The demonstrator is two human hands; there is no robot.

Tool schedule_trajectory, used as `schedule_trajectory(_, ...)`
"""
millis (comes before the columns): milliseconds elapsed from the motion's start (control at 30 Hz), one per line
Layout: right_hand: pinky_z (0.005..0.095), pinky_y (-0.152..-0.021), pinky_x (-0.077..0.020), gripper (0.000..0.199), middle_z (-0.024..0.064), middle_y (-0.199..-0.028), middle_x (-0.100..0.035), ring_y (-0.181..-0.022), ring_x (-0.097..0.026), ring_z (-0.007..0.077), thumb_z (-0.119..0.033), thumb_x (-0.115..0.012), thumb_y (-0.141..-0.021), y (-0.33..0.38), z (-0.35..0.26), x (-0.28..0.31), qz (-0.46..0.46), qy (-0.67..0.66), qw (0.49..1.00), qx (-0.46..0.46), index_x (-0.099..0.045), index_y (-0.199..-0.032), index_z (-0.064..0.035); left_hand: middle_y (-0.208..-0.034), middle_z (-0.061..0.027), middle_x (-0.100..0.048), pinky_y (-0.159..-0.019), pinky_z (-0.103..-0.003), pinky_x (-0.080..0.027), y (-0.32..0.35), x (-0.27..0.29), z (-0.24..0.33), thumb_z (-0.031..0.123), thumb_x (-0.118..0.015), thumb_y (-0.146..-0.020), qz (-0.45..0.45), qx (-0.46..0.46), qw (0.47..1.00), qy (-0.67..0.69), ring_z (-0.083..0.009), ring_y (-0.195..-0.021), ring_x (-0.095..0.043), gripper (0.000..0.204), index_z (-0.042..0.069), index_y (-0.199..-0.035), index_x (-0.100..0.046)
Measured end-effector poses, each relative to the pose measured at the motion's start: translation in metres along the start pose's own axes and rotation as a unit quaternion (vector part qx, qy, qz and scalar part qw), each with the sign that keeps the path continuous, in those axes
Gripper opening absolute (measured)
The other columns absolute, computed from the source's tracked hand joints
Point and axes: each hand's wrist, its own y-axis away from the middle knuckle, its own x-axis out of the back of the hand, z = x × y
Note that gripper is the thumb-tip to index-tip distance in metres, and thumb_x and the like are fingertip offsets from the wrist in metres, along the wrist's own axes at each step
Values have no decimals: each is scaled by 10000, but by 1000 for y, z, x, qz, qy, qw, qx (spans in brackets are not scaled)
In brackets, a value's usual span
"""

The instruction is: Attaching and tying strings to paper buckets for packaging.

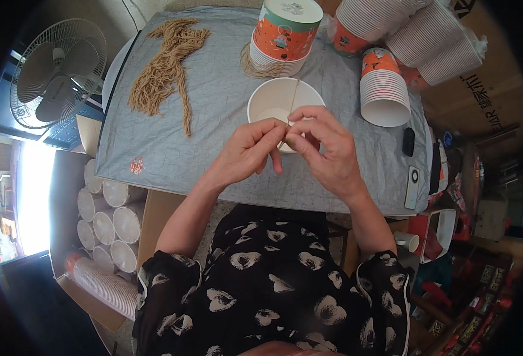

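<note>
Over a white paper bucket (267, 98) with its mouth facing up, my two hands meet. A thin tan cord (295, 98) runs from the bucket's far rim across its mouth down to my fingers. My left hand (251, 149) pinches the cord between thumb and forefinger. Close beside it, my right hand (331, 148) also has thumb and fingertips closed on the cord. The cord's near end is partly hidden by my fingers. Behind the bucket stands an orange and green paper bucket stack (282, 35), with loops of tan cord (258, 68) around its base.
A bundle of tan cords (169, 65) lies at the far left of the grey-covered table (214, 178). Stacked paper buckets (385, 89) lie at the right, near a black object (409, 141) and a white remote-like device (413, 187). A fan (58, 74) stands left; a carton (149, 231) holds bucket stacks.
</note>
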Motion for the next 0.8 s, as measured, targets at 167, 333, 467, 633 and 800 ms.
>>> schedule_trajectory(167, 247, -644, -487, 100, 40, -904, -636, -720, -570, 81, -66, -548, -1020, -12, 22, 9, -126, -57, 984, -111, -616, -1045, 3, -853, -1, -663, -558, -211, -472, -5, 3, -14, 232, -457, -1090, -25, -45, 998, -28, -60, -681, -620, 300, 23, -1067, -671)
schedule_trajectory(333, 235, -601, -446, 117, 13, -818, -599, -668, -513, 61, -92, -510, -1047, -4, 28, 7, -98, -21, 990, -99, -566, -992, -5, -806, 8, -642, -612, -223, -495, -14, 16, -21, 238, -483, -1087, -22, -43, 997, -66, -59, -698, -613, 296, 30, -1074, -694)
schedule_trajectory(467, 314, -619, -487, 80, 80, -752, -606, -659, -579, 134, -59, -521, -1017, 0, 28, 8, -52, -48, 985, -156, -519, -957, -6, -789, 15, -637, -615, -224, -500, -23, 16, -17, 217, -507, -1075, -35, -31, 997, -68, -46, -692, -598, 270, 24, -1073, -696)
schedule_trajectory(633, 284, -621, -495, 95, 65, -809, -631, -674, -575, 102, -58, -495, -1029, 2, 33, 11, -23, -96, 982, -162, -508, -953, -2, -776, 7, -645, -602, -223, -508, -33, 12, -12, 180, -546, -1056, -28, -36, 995, -88, -50, -671, -615, 218, 14, -1081, -686)
schedule_trajectory(800, 214, -589, -460, 137, 28, -865, -625, -665, -543, 50, -115, -490, -1065, 4, 44, 12, -28, -115, 980, -161, -538, -981, -18, -775, -1, -651, -593, -227, -518, -36, 12, -16, 135, -587, -1032, -17, -33, 997, -74, -56, -667, -637, 157, -5, -1048, -659)
